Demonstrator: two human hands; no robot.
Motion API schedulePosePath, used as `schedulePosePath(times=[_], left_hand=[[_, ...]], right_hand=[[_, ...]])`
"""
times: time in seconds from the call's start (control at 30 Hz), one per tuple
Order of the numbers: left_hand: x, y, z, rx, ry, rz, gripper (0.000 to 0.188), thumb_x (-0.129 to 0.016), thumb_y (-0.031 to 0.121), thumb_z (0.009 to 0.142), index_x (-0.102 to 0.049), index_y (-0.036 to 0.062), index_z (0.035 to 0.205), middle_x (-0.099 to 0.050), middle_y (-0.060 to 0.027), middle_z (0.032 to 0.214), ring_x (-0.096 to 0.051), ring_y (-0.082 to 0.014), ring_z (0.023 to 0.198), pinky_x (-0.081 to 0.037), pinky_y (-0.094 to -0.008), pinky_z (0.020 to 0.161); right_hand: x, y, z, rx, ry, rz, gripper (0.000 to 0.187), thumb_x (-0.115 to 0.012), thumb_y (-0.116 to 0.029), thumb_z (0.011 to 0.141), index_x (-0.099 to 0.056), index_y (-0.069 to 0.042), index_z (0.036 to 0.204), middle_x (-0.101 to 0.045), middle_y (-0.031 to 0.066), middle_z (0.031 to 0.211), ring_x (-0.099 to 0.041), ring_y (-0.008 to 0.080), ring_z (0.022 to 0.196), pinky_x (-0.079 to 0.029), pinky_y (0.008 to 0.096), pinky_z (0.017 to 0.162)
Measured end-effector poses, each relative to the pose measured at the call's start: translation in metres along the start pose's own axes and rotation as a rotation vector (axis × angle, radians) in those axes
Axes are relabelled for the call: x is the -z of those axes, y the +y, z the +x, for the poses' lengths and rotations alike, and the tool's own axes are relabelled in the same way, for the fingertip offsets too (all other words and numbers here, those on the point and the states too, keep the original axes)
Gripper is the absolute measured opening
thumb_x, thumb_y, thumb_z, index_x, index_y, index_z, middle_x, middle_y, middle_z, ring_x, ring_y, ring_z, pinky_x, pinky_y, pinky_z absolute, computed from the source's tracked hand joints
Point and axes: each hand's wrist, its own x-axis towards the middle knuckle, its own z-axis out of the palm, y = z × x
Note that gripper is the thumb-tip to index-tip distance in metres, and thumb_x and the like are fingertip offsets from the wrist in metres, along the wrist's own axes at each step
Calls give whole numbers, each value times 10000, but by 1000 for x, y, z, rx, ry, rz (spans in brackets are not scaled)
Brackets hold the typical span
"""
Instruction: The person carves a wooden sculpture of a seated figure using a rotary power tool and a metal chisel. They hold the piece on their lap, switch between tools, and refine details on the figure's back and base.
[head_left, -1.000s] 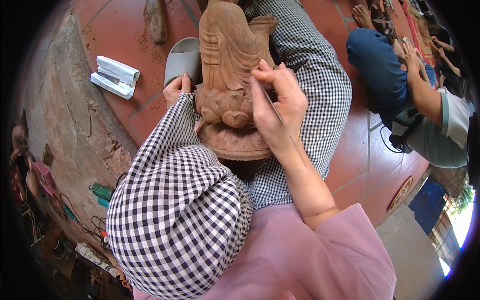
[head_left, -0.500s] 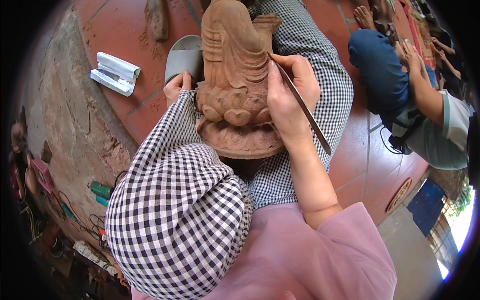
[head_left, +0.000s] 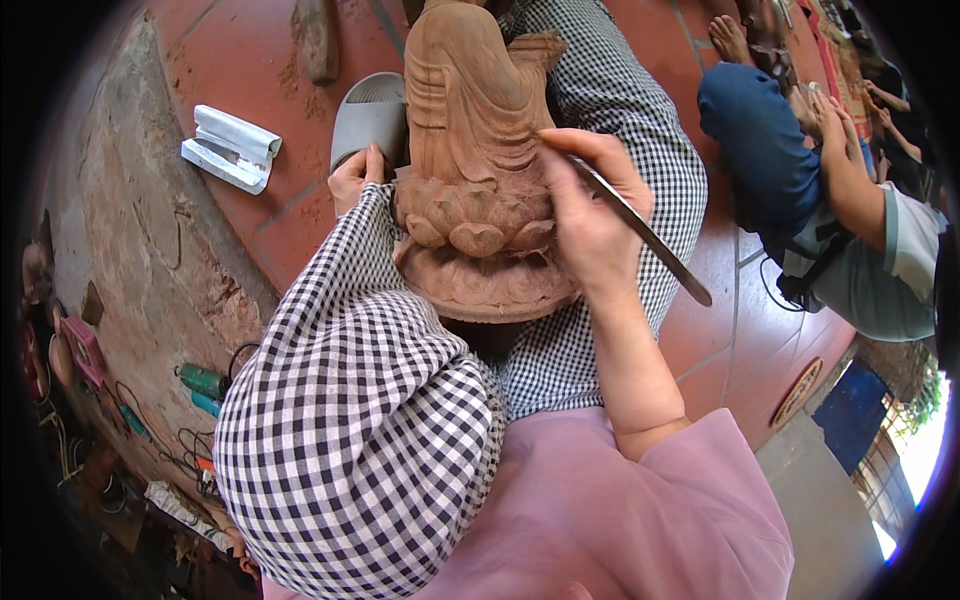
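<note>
A brown carved wooden statue (head_left: 465, 110) of a robed figure stands between my knees on a round lotus base (head_left: 490, 290). In my right hand (head_left: 600, 225) is a slim, dark metal carving tool (head_left: 655, 240), pinched between thumb and fingers. Its tip end meets the robe folds on the statue's right side, and its rounded end points down to the right. My left hand (head_left: 355, 178) is by the left side of the statue, beside a grey slipper (head_left: 365, 125). Its fingers are curled together, and what they hold, if anything, is hidden.
Black-and-white checked cloth (head_left: 350, 400) covers my legs. A silvery folded metal piece (head_left: 232, 150) lies on the red tiles at left, with a wooden block (head_left: 318, 40) beyond. A green power tool (head_left: 203, 380) and cables lie lower left. Another person (head_left: 850, 190) sits at right.
My right hand has shifted slightly down and right, and the carving tool lies at a flatter slant. The statue sits a touch differently. My left hand has hardly moved.
</note>
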Motion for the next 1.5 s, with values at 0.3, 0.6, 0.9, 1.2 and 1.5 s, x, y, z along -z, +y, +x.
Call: schedulePosePath(times=[0.3,0.6,0.9,1.2,1.5], left_hand=[[-1,-9,3,-32,5,41,464,-604,269,1038,-605,-27,680,-515,-3,567,-397,-75,519,-350,-297,477],[-1,-18,5,-57,22,46,448,-615,263,1025,-629,-42,698,-514,-12,545,-403,-78,501,-356,-307,464],[-8,-37,9,-68,59,-41,443,-621,271,1021,-659,-38,706,-540,-26,554,-423,-93,502,-372,-309,470],[-2,-23,7,-103,31,11,437,-628,280,1015,-669,-34,713,-545,-27,552,-435,-94,503,-380,-312,476],[-5,-28,8,-88,41,2,442,-635,273,1013,-621,-30,692,-523,-12,554,-408,-84,507,-357,-314,468]], right_hand=[[16,-5,29,-440,-228,345,179,-813,-139,851,-748,4,938,-709,80,1047,-656,87,920,-548,228,765],[18,7,47,-211,-230,10,189,-774,-148,822,-743,30,877,-729,146,1055,-681,215,977,-531,324,837],[11,4,41,-262,-195,7,204,-762,-196,832,-725,-5,895,-689,153,1089,-659,263,979,-514,365,863],[1,7,34,-165,-109,-65,187,-721,-144,875,-710,39,914,-723,115,1028,-673,195,903,-536,324,821],[-1,5,33,-222,-101,-52,226,-743,-215,848,-704,4,890,-663,119,1051,-645,242,952,-515,369,840]])
